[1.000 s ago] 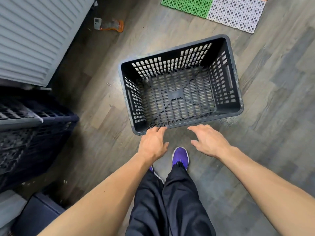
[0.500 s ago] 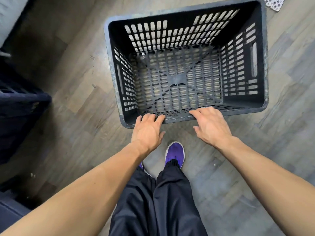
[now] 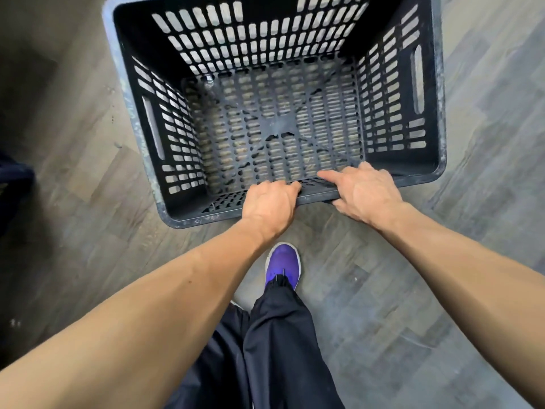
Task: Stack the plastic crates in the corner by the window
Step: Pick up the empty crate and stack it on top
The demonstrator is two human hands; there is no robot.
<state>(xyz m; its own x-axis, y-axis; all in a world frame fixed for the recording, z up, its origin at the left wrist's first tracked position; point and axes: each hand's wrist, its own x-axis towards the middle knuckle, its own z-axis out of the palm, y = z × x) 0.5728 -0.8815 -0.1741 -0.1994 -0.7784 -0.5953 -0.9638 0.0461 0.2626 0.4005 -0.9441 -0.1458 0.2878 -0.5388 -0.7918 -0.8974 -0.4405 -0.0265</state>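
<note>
A dark grey slotted plastic crate (image 3: 153,125) stands empty on the wood floor, filling the upper half of the view. My left hand (image 3: 268,206) is curled over the middle of its near rim, fingers hooked inside. My right hand (image 3: 364,190) grips the same rim just to the right, fingers over the edge and thumb outside. Handle slots show in the crate's left and right walls.
A dark object (image 3: 13,184), partly cut off, sits at the left edge. My purple shoe (image 3: 283,265) and dark trouser legs (image 3: 265,355) are just behind the crate. Grey-brown plank floor (image 3: 486,202) lies open to the right.
Both hands went from hovering near the crate to closing over its near rim. The view moved closer, so the crate looms larger and the mat and radiator have left the frame.
</note>
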